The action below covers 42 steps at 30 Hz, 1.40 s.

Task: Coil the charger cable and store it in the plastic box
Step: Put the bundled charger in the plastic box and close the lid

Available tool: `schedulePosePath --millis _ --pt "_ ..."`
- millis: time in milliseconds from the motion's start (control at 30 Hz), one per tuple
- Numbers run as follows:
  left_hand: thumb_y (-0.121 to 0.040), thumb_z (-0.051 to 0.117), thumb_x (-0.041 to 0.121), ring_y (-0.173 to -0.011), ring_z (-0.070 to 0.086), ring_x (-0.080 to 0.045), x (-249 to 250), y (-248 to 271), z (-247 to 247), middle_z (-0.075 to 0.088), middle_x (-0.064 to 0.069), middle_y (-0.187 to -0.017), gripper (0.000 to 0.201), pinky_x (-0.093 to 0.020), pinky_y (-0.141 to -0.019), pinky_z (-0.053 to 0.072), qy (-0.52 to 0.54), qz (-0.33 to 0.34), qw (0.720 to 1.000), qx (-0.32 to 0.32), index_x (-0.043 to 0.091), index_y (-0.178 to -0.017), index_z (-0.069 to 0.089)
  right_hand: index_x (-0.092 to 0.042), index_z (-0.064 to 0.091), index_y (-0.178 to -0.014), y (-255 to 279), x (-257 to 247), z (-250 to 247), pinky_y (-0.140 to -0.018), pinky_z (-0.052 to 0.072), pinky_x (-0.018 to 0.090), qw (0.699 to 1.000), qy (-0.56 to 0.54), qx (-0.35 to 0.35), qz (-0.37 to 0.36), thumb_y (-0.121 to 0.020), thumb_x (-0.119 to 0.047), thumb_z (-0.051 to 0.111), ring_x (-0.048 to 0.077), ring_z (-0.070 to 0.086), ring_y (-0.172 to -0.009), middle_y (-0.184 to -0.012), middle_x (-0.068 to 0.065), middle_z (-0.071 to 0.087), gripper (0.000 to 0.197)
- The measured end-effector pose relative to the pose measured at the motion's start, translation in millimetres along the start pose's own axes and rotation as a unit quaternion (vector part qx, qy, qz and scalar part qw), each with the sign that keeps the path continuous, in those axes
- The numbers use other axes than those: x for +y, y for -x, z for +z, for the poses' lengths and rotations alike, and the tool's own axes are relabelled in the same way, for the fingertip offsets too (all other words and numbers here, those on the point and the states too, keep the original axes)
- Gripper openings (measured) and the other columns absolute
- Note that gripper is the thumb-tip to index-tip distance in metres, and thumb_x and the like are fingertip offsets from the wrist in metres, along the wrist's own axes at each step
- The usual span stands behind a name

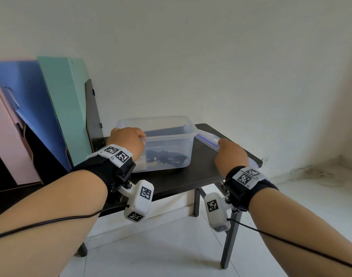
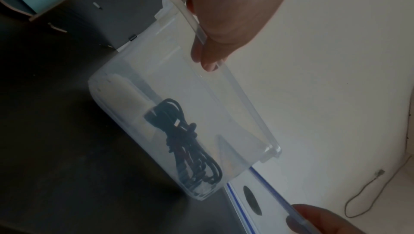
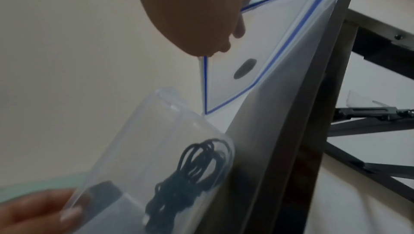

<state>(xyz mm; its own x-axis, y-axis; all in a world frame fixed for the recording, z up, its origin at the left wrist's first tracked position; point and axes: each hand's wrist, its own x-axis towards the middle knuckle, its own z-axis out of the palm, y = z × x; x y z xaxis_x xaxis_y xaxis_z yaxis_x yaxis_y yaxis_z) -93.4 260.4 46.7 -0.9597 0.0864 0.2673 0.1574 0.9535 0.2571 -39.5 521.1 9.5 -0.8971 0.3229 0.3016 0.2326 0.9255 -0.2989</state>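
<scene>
A clear plastic box (image 1: pixel 171 144) (image 2: pixel 201 99) (image 3: pixel 143 142) stands on a small dark table (image 1: pixel 203 172). The coiled black charger cable (image 1: pixel 165 158) (image 2: pixel 190 142) (image 3: pixel 195 175) lies on its floor. My left hand (image 1: pixel 127 141) (image 2: pixel 224 11) grips the box's near left rim, fingers curled over the edge. My right hand (image 1: pixel 230 153) (image 3: pixel 197 12) pinches the near edge of the clear lid (image 1: pixel 208 139) (image 2: pixel 253 200) (image 3: pixel 257 57) with its blue seal. The lid sits tilted just right of the box.
Pink, blue and green boards (image 1: pixel 57 108) lean against the wall left of the table, with a dark panel (image 1: pixel 93 112) beside them. A light cable (image 2: pixel 363 193) lies on the white tiled floor at the right. The table's right edge is close to the lid.
</scene>
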Motion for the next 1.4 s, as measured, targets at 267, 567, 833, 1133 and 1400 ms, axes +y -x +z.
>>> schedulePosePath --millis 267,567,833,1133,1400 --pt "-0.090 0.045 0.025 -0.113 0.050 -0.030 -11 10 -4 0.068 0.002 -0.109 0.025 -0.039 -0.098 0.040 0.028 0.017 0.999 0.002 0.031 -0.105 0.063 -0.010 0.055 -0.106 -20 6 -43 -0.069 0.040 0.033 0.983 -0.128 0.128 0.028 -0.072 0.008 0.040 0.029 0.046 -0.076 -0.099 0.015 0.062 0.041" --pt "-0.091 0.046 0.029 -0.109 0.052 -0.026 -21 12 -2 0.065 0.001 -0.109 0.024 -0.036 -0.101 0.034 0.025 0.045 0.999 0.017 0.032 -0.108 0.063 -0.010 0.056 -0.105 -40 6 -43 -0.071 0.043 0.034 0.945 -0.243 0.192 0.107 -0.079 0.005 0.038 0.030 0.052 -0.082 -0.101 0.014 0.065 0.035" --pt "-0.078 0.065 0.025 -0.122 0.041 -0.033 -13 27 -15 0.039 -0.011 -0.134 0.065 -0.039 -0.101 0.037 0.086 0.012 0.993 0.077 0.025 -0.136 0.036 -0.012 0.061 -0.096 -37 -48 -46 -0.068 0.035 0.023 0.904 -0.352 0.239 -0.039 -0.082 0.004 0.037 0.023 0.051 -0.078 -0.088 0.006 0.061 0.032" --pt "-0.074 0.067 0.023 -0.142 0.006 -0.033 -16 26 -23 -0.005 -0.006 -0.156 0.109 -0.043 -0.113 0.020 0.038 -0.003 0.996 0.076 0.039 -0.144 -0.015 -0.016 0.058 -0.100 -29 -62 -16 -0.079 0.030 0.037 0.952 -0.134 0.235 -0.142 -0.082 -0.007 0.047 0.033 0.040 -0.108 -0.114 0.006 0.055 0.022" --pt "-0.075 0.066 0.026 -0.144 -0.002 -0.033 -20 22 -19 -0.012 -0.003 -0.156 0.109 -0.045 -0.115 0.017 0.047 -0.017 0.997 0.060 0.041 -0.143 -0.017 -0.009 0.054 -0.119 -36 -53 -21 -0.078 0.040 0.036 0.968 -0.169 0.166 -0.085 -0.087 -0.003 0.039 0.037 0.054 -0.099 -0.118 0.016 0.058 0.035"
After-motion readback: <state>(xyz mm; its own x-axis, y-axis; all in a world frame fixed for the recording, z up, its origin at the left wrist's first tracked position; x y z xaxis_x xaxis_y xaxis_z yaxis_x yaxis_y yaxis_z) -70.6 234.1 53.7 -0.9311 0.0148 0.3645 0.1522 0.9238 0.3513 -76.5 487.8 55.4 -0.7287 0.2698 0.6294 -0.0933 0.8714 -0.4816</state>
